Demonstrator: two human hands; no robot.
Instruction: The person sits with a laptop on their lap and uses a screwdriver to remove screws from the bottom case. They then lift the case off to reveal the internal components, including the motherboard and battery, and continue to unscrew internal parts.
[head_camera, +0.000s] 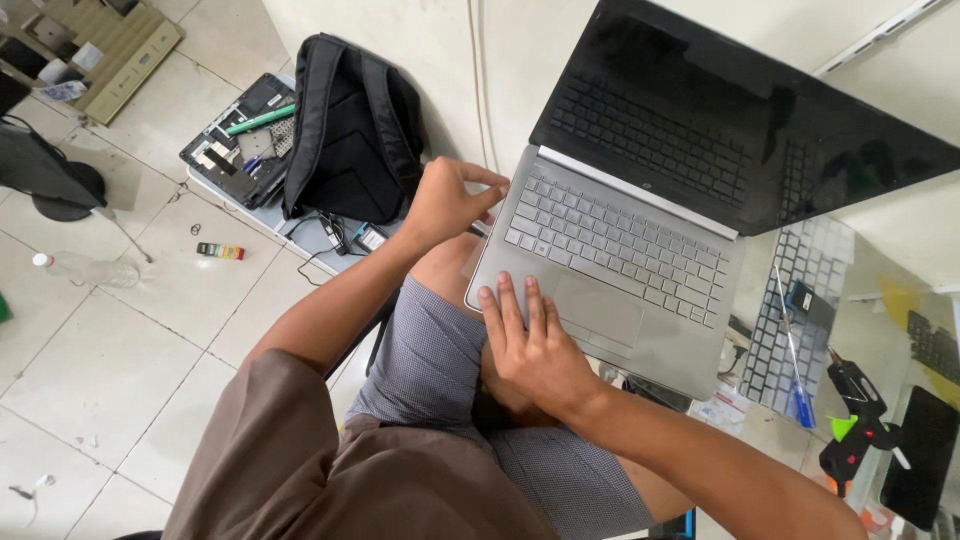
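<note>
Tiled floor below; silver laptop (620, 250) rests on the lap. Right hand (535, 345) lies flat, open, steadying its front-left corner; left hand (445, 200) pinches something unseen at its left edge.

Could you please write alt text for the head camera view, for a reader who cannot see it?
A seated person steadies an open silver laptop on their lap, right hand flat on the palm rest and left hand pinching at its left edge. A black backpack and a dismantled laptop base lie on the tiled floor to the left.
</note>
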